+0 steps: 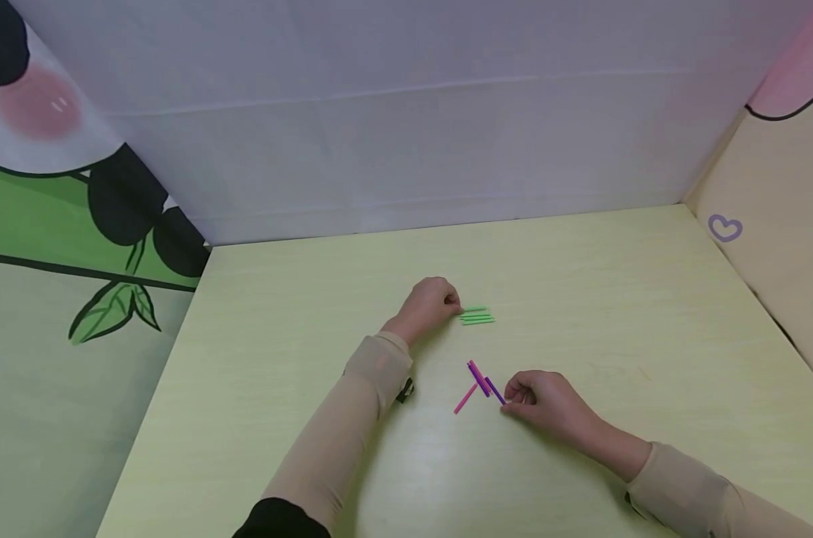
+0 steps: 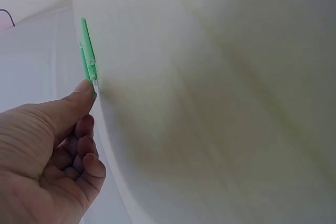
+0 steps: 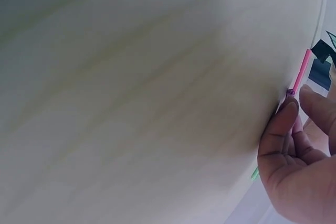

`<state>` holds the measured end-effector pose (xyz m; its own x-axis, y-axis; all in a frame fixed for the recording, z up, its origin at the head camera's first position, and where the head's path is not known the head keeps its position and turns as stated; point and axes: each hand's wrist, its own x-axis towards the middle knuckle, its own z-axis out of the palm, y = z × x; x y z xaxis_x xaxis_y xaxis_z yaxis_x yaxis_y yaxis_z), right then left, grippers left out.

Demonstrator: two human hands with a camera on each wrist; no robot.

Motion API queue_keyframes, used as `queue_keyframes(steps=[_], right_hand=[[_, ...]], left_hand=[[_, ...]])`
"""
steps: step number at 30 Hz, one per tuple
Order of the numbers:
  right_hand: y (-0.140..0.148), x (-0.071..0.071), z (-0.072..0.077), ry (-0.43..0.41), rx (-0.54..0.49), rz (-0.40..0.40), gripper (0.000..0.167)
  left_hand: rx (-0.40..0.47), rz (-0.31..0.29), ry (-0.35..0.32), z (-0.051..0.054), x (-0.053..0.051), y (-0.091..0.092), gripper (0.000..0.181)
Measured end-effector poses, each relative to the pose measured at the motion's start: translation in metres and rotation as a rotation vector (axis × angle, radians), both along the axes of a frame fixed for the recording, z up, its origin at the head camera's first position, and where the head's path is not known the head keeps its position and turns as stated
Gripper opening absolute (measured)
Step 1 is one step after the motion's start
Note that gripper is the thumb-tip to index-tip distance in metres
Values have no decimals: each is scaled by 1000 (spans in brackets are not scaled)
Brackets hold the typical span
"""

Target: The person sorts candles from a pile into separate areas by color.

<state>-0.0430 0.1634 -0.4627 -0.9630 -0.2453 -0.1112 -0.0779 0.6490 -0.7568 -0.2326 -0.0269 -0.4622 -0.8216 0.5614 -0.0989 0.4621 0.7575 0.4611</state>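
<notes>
1. Tan sleeves [image 1: 339, 433] are what's closest to the head camera, with something black [image 1: 282, 519] low on the left one. Both arms reach over a pale tabletop [image 1: 615, 299].

2. Left hand [image 1: 427, 306] is the farther-out one, right at a tidy little row of green sticks [image 1: 477, 323]. Thumb and forefinger look closed together on the row's left end, the other fingers curled in towards the palm. The sticks point off to the right from those fingertips, long axis pretty much side to side.

3. Right hand [image 1: 548, 403] sits nearer the person, off to the right of the loose stuff. Its thumb and forefinger are nearly together, at the near end of a purple stick [image 1: 495, 391]. Looks like a pinch to me, but the wrist view only catches a scrap of purple at the fingertips, so take that with some salt.

4. Here's the bit that matters, imo: that purple stick slants away and to the left from the right fingers, so it's way off the angle of the green row. The row lies beyond it and a touch left, with the left hand much nearer to it.

5. Next to the purple one there's a pink-and-purple pair [image 1: 479, 379] lying close together, plus a lone pink stick [image 1: 465, 398] angled the opposite way.
</notes>
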Motion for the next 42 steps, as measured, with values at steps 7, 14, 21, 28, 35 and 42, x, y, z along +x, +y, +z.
queue_keyframes(steps=[7, 14, 21, 28, 35, 42], right_hand=[[-3, 2, 4, -15, 25, -15, 14], [-8, 5, 6, -14, 68, -33, 16], [-15, 10, 6, -2, 112, -52, 17], [-20, 16, 8, 15, 116, -67, 18], [-20, 15, 7, 13, 125, -80, 18], [-20, 15, 4, 18, 135, -91, 18]], left_hand=[[-5, -1, -12, 2, 1, -2, 14], [7, -3, -31, 5, 4, -5, 13], [11, -10, -32, 6, 9, -9, 13], [18, -21, -23, 6, 11, -12, 12], [22, -21, -12, 6, 11, -12, 12], [24, -15, -6, 6, 10, -12, 12]])
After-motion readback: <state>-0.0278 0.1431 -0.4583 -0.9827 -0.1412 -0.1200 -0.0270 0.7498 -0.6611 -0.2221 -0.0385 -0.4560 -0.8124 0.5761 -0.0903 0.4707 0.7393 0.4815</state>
